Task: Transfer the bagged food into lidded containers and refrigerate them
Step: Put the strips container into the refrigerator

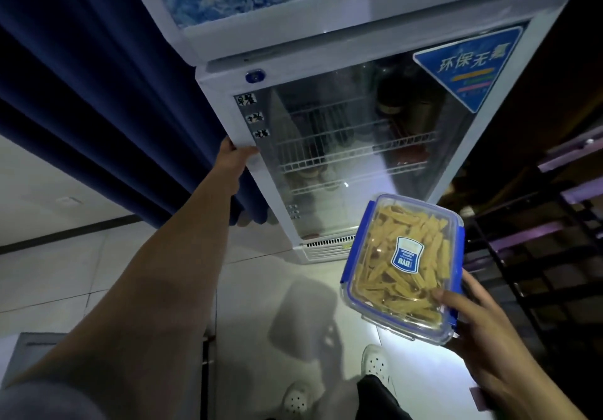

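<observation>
— Gripping the door edge (243,145) of the fridge (342,145) at centre frame with the left hand (233,155), fingers curling round the frame beside the curtain (98,109). Door looking closed, though hard telling.

— Holding the lidded container (404,266) at lower right in the right hand (473,328), thumb pressing on the lid, fingers underneath. Already filled with yellow strips.

— Pulling steadily, probably; keeping the box level and well clear of the swinging glass. Aiming for a bare wire shelf (352,145).

Clear blue-lidded container (404,266) of yellow strips, closed, before the shut fridge (342,145).
</observation>
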### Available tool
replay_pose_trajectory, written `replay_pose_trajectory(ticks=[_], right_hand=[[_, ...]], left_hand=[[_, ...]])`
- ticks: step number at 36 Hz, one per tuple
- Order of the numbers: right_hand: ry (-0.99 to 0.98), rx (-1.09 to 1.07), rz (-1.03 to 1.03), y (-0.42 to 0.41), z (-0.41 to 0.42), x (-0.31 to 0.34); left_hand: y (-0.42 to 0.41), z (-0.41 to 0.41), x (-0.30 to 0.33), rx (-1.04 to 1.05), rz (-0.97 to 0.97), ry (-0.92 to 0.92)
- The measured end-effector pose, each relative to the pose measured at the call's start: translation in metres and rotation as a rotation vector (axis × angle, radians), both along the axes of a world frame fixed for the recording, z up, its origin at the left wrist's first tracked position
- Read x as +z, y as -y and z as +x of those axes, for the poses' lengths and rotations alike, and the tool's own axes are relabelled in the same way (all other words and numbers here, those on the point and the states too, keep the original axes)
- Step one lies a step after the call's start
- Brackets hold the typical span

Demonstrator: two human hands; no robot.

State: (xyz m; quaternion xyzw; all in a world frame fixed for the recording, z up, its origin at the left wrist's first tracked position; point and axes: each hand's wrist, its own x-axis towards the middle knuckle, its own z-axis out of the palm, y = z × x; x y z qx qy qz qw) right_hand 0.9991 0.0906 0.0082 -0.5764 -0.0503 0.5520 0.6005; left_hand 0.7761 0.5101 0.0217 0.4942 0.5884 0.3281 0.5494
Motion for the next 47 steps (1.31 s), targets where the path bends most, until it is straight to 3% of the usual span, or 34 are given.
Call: replay_pose_trajectory(ticks=[5,12,20,24,28,38,47], right_hand=[[0.015,-0.093,0.025,0.021,-0.045,0.005],[-0.028,-0.309,0.027,0.057,-0.134,-0.001],[0.029,-0.561,-0.069,0.14,-0.215,0.003],[0.026,-0.715,-0.14,0.191,-0.247,0.011],[0.03,-0.869,-0.17,0.235,-0.273,0.024],[0.004,-1.119,-0.191,0.308,-0.27,0.018],[-0.044,-1.179,-0.167,0.332,-0.209,0.0]], left_hand=[[0.038,-0.014,-0.009,0.031,0.106,-0.006],[0.156,-0.045,-0.036,-0.04,0.148,0.171],[0.268,-0.045,-0.045,-0.516,0.114,0.283],[0.311,-0.02,-0.045,-0.782,0.155,0.273],[0.357,0.017,-0.041,-0.906,0.258,0.243],[0.455,0.134,-0.031,-1.082,0.08,0.205],[0.519,0.234,-0.043,-1.12,0.215,-0.058]])
